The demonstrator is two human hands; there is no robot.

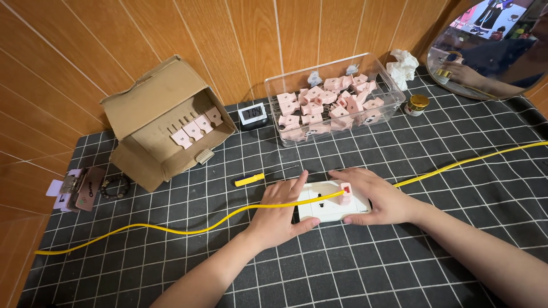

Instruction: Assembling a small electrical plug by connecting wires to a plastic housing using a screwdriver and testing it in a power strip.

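Black grid-checked cloth (399, 171) covers the table, backed by wood panelling. Both hands lie flat and open on a white socket plate (331, 206) at centre: the left hand (279, 214) over its left edge, the right hand (374, 197) over its right. A yellow cable (171, 230) crosses beneath them. Behind sit a yellow screwdriver (251, 179) and a clear bin of pink parts (331, 105).

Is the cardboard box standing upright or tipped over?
Tipped over: the cardboard box lies on its side, its opening facing the camera, pink pieces visible inside.
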